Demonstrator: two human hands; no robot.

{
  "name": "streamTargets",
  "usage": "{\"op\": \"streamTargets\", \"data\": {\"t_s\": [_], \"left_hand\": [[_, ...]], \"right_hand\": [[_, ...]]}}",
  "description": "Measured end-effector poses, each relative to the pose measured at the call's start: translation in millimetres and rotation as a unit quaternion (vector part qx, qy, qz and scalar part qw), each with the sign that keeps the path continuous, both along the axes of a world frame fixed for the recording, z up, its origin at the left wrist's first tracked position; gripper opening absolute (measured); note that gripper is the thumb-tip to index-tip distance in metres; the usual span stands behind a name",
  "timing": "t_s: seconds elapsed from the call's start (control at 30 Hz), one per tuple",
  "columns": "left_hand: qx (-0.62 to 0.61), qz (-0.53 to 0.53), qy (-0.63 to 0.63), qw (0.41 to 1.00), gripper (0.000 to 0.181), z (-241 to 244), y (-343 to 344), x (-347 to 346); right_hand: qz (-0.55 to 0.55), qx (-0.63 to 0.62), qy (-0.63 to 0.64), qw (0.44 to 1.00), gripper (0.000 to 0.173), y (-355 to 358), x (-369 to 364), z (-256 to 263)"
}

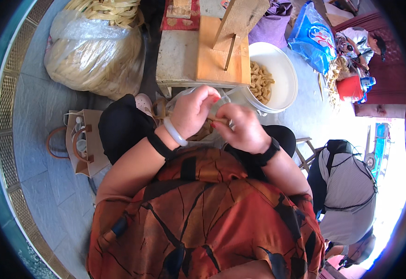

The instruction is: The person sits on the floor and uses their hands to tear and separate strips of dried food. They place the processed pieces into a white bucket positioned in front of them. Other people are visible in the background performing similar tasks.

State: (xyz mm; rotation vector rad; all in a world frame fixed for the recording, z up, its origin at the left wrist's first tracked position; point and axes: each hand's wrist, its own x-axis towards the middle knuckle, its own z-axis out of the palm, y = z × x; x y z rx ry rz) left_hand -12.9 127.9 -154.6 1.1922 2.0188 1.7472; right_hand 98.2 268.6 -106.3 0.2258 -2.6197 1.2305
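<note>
My left hand (196, 111), with a white bangle and a black wrist strap, is raised in front of my lap with its fingers curled. Whether anything thin lies between its thumb and fingers is hidden. Close on its right, my right hand (242, 128) is slightly blurred and pinches a small tan rolled strip (220, 120) between thumb and fingers. Under both hands, a clear plastic bag (180, 98) rests between my knees, holding more tan strips (203, 132) that my hands partly cover.
A low table (177, 59) with a wooden stand (220, 52) stands ahead. Beside it, a white bucket (286, 78) holds tan knotted pieces (260, 82). At left are a large plastic-wrapped bundle (98, 59) and a paper bag (95, 146). People (349, 195) sit at right.
</note>
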Motion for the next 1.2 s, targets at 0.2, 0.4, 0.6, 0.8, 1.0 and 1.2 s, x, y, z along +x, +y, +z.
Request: {"op": "streamTargets", "data": {"t_s": [0.2, 0.4, 0.6, 0.8, 1.0, 1.2], "left_hand": [[-0.022, -0.144, -0.344, 0.928, 0.015, -2, -12, -18], [0.125, -0.285, -0.417, 0.854, 0.03, 0, -18, -20], [0.148, -0.223, -0.447, 0.854, 0.027, -7, -3, 5], [0.05, -0.242, -0.439, 0.864, 0.029, -8, -13, -5], [-0.048, -0.333, -0.456, 0.824, 0.023, -6, -13, -7], [0.085, -0.285, -0.601, 0.742, 0.025, -25, -21, -23]], "right_hand": [[-0.018, -0.045, -0.058, 0.997, 0.014, 15, 8, -3], [-0.076, -0.414, -0.197, 0.886, 0.011, 34, 10, -28], [-0.02, -0.454, -0.331, 0.827, 0.01, -2, 15, -61], [-0.155, 0.012, -0.001, 0.988, 0.039, 2, 18, -27], [0.008, 0.119, 0.093, 0.988, 0.024, 15, 8, -2], [-0.094, 0.188, 0.086, 0.974, 0.025, 38, 12, -10]]}}
